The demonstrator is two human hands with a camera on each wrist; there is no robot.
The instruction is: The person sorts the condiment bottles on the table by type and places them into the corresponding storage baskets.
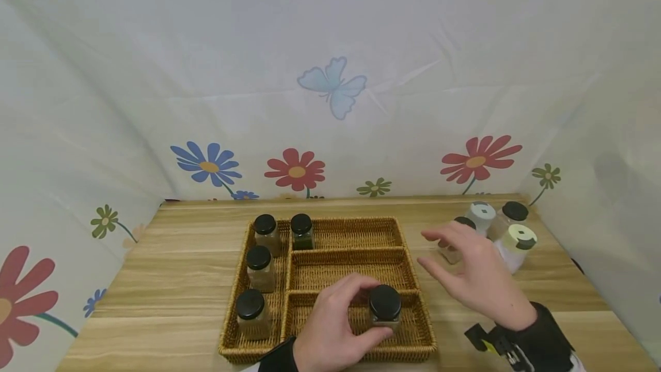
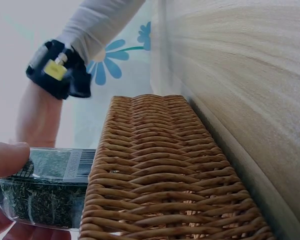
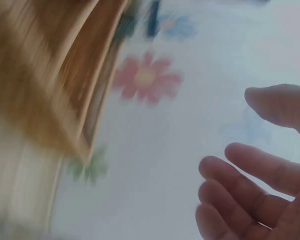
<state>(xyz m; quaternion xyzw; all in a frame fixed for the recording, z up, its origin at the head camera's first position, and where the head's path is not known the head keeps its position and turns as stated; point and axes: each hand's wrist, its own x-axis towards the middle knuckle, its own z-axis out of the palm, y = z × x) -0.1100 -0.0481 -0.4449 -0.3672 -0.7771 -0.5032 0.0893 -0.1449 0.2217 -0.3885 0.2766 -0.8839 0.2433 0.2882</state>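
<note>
My left hand (image 1: 333, 326) grips a black-lidded glass jar (image 1: 385, 304) between thumb and fingers, over the front right compartment of a wicker basket (image 1: 428, 326). Dried green herbs and a barcode label show through that jar in the left wrist view, where its end overlaps the woven wall. To the right of the basket is my right hand (image 1: 477, 271), thumb and fingers spread apart with nothing between them. Just behind its fingers stands another black-lidded jar (image 1: 450, 254), partly hidden by the hand. Loosely bent, empty fingers (image 3: 245, 180) show in the right wrist view.
Three black-lidded jars (image 1: 261, 271) line the basket's left compartment; one more jar (image 1: 302, 233) stands in the back compartment. Beyond my right hand are two pale-capped bottles (image 1: 481, 220) and a black-lidded jar (image 1: 511, 217). A flowered cloth (image 1: 248, 108) surrounds the wooden table (image 1: 150, 280).
</note>
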